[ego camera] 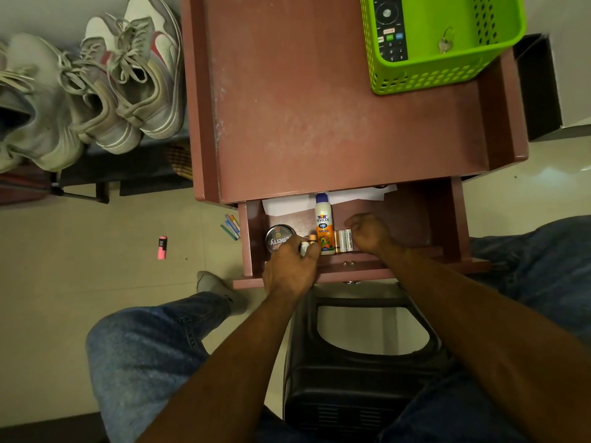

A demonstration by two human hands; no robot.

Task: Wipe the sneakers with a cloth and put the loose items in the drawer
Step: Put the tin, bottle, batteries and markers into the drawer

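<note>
The reddish-brown drawer (415, 215) stands pulled open below the cabinet top. Inside lie a round polish tin (277, 236), a white glue bottle (324, 223), several batteries (343, 240) and white paper (287, 206). My left hand (289, 266) reaches over the drawer front, closed on a small white battery-like item (303, 248) beside the tin. My right hand (367, 233) is curled in a fist just right of the batteries; what it holds, if anything, is hidden. Grey-white sneakers (121, 81) sit on a rack at upper left.
A green basket (425, 78) with a remote (388, 27) and keys (445, 41) stands on the cabinet top. On the floor lie a pink highlighter (162, 247) and several coloured pens (231, 226). A black plastic stool (361, 372) stands between my knees.
</note>
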